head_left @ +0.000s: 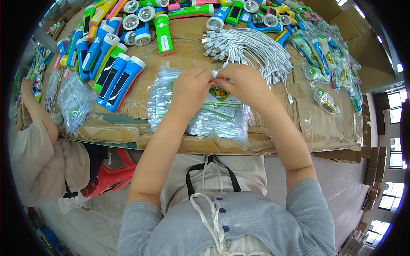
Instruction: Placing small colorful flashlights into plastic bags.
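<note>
Both my hands meet over a stack of clear plastic bags (213, 126) with printed cards inside, near the table's front edge. My left hand (191, 87) and my right hand (243, 83) pinch at the top edge of the uppermost bag, fingertips almost touching. Its printed card (224, 96) shows green, white and a multicoloured patch between my wrists. Just beyond my right hand lies a bundle of white USB cables (260, 49). A green flashlight (163, 36) lies beyond my left hand.
Blue flashlights (124, 83) and many others heap along the left and back of the cardboard-covered table (301, 115). Bagged flashlights (326, 59) pile up at the right. More plastic bags (76, 102) lie at the left, near a co-worker's arm (40, 111) and a red stool (113, 173).
</note>
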The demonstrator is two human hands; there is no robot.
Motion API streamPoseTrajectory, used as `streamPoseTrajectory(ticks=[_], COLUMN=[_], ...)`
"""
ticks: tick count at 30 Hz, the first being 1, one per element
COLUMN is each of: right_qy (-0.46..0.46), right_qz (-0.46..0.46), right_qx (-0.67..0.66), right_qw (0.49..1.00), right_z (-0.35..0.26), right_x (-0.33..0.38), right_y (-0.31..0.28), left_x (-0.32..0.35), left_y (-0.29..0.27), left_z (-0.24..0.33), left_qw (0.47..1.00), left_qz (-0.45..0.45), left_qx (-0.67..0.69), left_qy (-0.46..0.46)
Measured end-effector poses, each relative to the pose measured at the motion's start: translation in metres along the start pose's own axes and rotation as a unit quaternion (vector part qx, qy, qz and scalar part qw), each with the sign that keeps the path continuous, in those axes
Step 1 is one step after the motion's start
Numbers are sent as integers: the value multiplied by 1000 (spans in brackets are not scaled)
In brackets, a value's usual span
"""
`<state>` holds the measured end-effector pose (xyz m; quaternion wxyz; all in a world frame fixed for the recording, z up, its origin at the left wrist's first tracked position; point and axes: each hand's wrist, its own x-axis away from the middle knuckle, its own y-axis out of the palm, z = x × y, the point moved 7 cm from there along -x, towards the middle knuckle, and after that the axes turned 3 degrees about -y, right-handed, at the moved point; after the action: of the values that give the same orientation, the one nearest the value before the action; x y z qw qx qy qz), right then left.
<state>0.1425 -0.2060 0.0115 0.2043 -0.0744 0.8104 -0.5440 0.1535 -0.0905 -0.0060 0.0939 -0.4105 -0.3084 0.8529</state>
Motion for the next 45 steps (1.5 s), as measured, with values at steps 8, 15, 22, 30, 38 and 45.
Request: streamPoseTrajectory(ticks=[8, 15, 22, 30, 38, 45], right_qy=[2, 39, -36, 2, 67, 51], right_qz=[-80, -116, 24, 27, 94, 148], right_qx=[-147, -279, -201, -264, -196, 86], right_qw=[986, 952, 979, 964, 974, 984], right_z=[18, 33, 26, 36, 54, 96], right_x=[-6, -6, -4, -1, 3, 82], right_y=[16, 22, 21, 34, 8, -61], left_x=[1, 0, -1, 10, 52, 60], left_y=[5, 6, 4, -9, -50, -46], left_z=[2, 7, 19, 47, 65, 25], left_qw=[999, 998, 990, 959, 966, 960], left_qz=[-25, -21, -20, -52, -209, -153], left_qx=[-24, -36, -92, -210, -154, -22], left_qy=[18, 50, 104, 186, 0, -234])
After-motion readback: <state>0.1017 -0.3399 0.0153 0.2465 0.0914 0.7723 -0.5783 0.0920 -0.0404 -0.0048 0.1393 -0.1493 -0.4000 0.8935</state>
